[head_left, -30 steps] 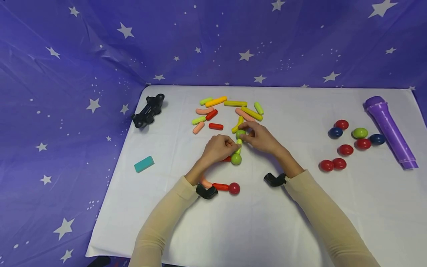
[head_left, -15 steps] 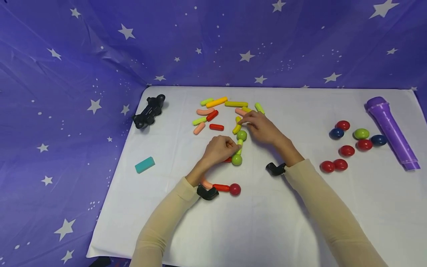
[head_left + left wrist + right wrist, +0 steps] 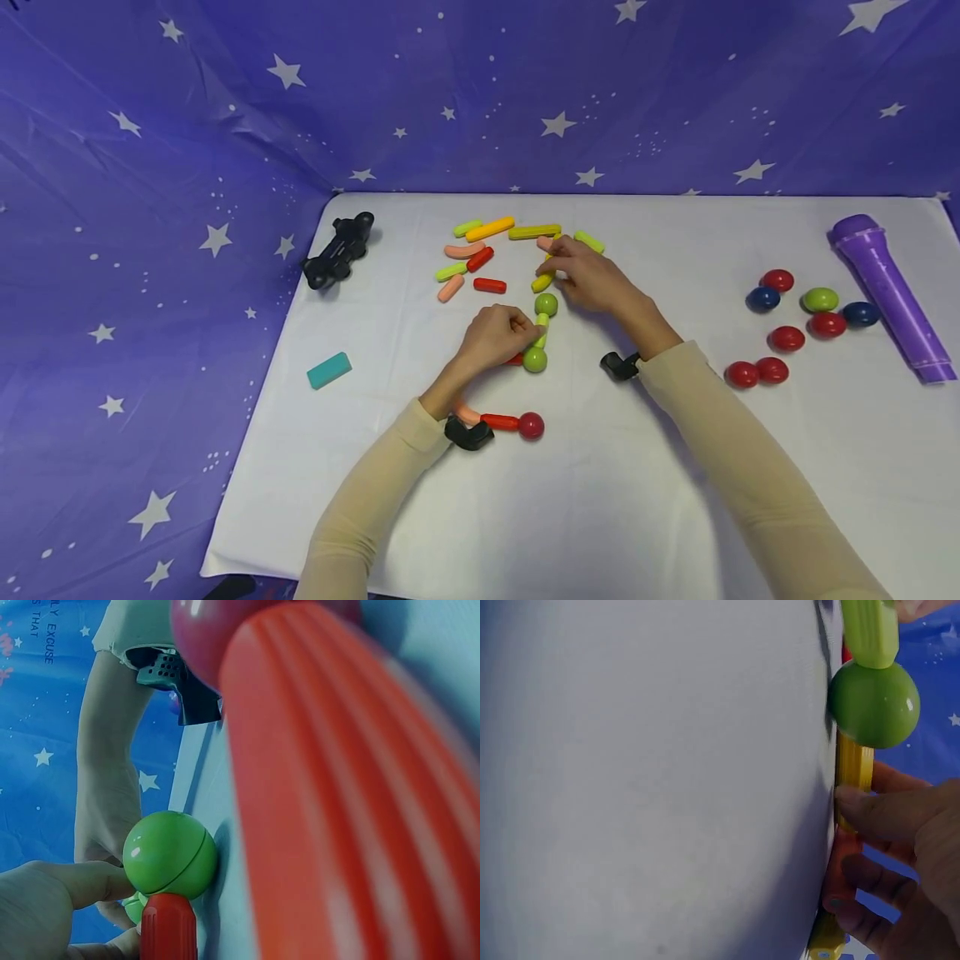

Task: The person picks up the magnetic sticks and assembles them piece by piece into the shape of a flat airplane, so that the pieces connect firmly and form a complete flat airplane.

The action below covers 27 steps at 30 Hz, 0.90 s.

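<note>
So, starting from the left, a black object (image 3: 340, 250) and a teal block (image 3: 329, 371) lie on the white table (image 3: 585, 517), then the loose rods (image 3: 490, 285) spread along its far part. Nearer the person, a pink curved rod (image 3: 467, 414), a long red rod (image 3: 499, 422) and a red ball (image 3: 532, 426) form a row, partly under the left wrist. The left hand (image 3: 495, 335) pinches the light-green rod (image 3: 542, 323), which lies between the lower green ball (image 3: 535, 360) and the upper green ball (image 3: 547, 305). Just beyond, the right hand (image 3: 588, 273) grasps the yellow rod (image 3: 542, 284) between thumb and fingers; whether that rod touches the upper green ball, I cannot tell. Well to the right are loose balls (image 3: 787, 338) and a purple tube (image 3: 892, 300).

Adding a piece to the green chain looks like the step in hand; the next move would call for steadying the light-green rod while lining up the yellow rod's near end with the upper green ball.

Compared with a second ago, the right hand has left the upper green ball for the yellow rod, which sits slightly further right, while the left hand keeps its place
</note>
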Available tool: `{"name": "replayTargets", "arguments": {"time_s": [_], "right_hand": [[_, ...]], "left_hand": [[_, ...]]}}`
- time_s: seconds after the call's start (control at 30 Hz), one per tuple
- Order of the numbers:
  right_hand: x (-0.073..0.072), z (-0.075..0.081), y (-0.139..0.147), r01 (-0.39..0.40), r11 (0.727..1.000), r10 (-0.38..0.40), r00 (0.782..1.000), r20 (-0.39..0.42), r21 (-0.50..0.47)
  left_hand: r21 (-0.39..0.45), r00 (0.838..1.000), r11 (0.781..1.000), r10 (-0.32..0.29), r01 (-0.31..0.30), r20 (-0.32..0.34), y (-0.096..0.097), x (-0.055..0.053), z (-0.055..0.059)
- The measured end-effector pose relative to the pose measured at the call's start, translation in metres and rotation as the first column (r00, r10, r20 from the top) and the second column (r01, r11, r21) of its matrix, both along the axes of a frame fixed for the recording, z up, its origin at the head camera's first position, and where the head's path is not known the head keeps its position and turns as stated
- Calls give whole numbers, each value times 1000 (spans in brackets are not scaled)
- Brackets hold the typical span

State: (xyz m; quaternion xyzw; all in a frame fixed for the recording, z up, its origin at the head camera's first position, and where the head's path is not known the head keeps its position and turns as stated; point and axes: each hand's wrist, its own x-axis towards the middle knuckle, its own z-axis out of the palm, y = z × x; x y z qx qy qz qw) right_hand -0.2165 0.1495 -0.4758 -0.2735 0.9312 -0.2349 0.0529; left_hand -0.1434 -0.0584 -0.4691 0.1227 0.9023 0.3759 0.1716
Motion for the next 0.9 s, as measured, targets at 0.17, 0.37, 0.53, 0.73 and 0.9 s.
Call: {"name": "replayTargets", "arguments": {"time_s": [0.17,0.37,0.53,0.73,0.9], "right_hand": [[-1,0,2,20,999,-19,999,-27,28],[0,1,8,35,999,-35,999,15,2],[0,2,17,77,991,-55,980,191,-112],[-3,1,24,49,979,3,966,258,-196],[-5,0,25,46,982,1,969,246,-185]], "left_hand": [[5,1000,1000,4,-4,5,-2,1,1],[0,1000,1000,1,-1,1,-4,4,-1],[13,1000,1000,-6,6,-9,-5,6,0],[21,1000,1000,-14,14,-15,-6,7,0],[28,1000,999,-19,20,-16,-7,6,-1]]}}
